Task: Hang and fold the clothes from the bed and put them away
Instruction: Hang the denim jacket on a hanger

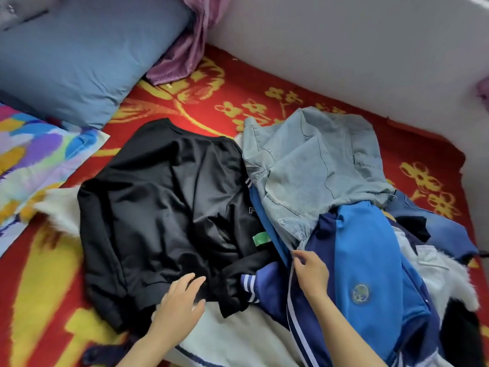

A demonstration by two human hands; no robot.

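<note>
Left hand (180, 300) is lying on the lower hem of the black sweatshirt (164, 207), fingers straight and slightly apart, pressing rather than gripping. Right hand (311, 271) is pinching the white-striped front edge of the blue track jacket (370, 260) between thumb and forefinger, the other fingers curling in. The sweatshirt is lying spread out, front up, on the red floral blanket (238, 102), its right side touching the heap. The jacket is sitting in the heap under a light denim garment (312, 168) and over a white fluffy garment (238, 335).

The step looks like sorting out one piece to fold, and the task is barely under way. To do it well, the left hand should be pinning the sweatshirt while the right is drawing the jacket edge clear, pulling low and slowly so the denim is not dragging along. Then the chosen piece should be smoothed flat before any fold, sleeves brought in first.

No wardrobe, basket, drawer or hanger is showing, so where things are going cannot be told. A blue-grey pillow (79, 54) and a purple cloth (185, 49) are lying at the head end, and a multicoloured pillowcase (31, 154) at the left.
</note>
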